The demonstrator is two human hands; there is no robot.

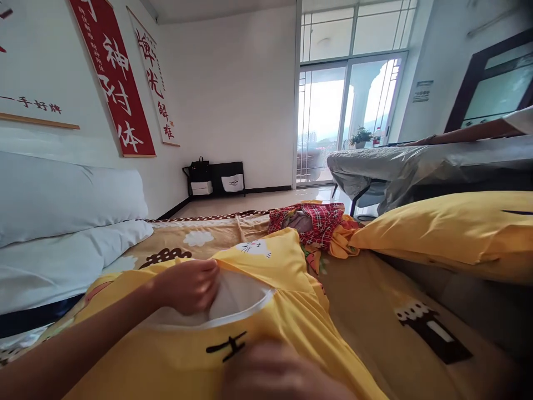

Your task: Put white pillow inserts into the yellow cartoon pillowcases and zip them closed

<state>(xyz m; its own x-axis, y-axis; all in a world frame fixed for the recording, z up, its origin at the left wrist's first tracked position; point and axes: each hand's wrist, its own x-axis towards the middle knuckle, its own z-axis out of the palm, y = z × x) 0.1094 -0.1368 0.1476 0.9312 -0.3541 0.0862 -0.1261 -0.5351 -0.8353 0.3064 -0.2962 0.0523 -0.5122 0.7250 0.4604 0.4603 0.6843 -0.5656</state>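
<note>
A yellow cloth cover [308, 333] with a printed white cat face and black whisker marks lies in front of me. It has a long opening edged in white, with white material [239, 294] showing inside. My left hand [194, 286] is closed on the upper edge of that opening, its fingertips partly hidden in the fold. Low in the picture, my right hand [283, 372] is smeared by motion over the front of the cover. Its fingers cannot be made out.
White pillows [66, 200] are stacked at left. A plump yellow pillow [453, 233] lies at right on the brown patterned bedding [375, 311]. Red plaid clothing [320, 222] is heaped beyond the cover. Another person's arm [470, 133] rests over a plastic-covered table [370, 158].
</note>
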